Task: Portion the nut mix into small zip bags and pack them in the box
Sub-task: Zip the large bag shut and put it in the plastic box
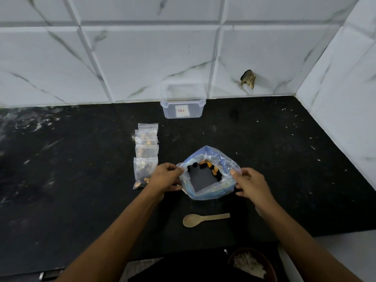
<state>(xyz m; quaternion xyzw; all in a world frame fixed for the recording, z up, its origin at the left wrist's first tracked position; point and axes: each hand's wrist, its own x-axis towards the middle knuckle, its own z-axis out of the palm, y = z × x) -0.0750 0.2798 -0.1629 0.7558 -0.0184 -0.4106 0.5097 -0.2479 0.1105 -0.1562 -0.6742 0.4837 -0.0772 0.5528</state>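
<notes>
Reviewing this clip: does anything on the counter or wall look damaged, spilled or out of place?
Yes. The wall tile behind the counter has a broken hole right of the clear box, its edges ragged and dark. The black counter is flecked with pale specks and smears. No nuts appear spilled outside the bags.

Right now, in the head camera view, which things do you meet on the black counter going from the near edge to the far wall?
wooden spoon → big bag of nut mix, its mouth held open by left hand and right hand → clear plastic box at the wall.
</notes>
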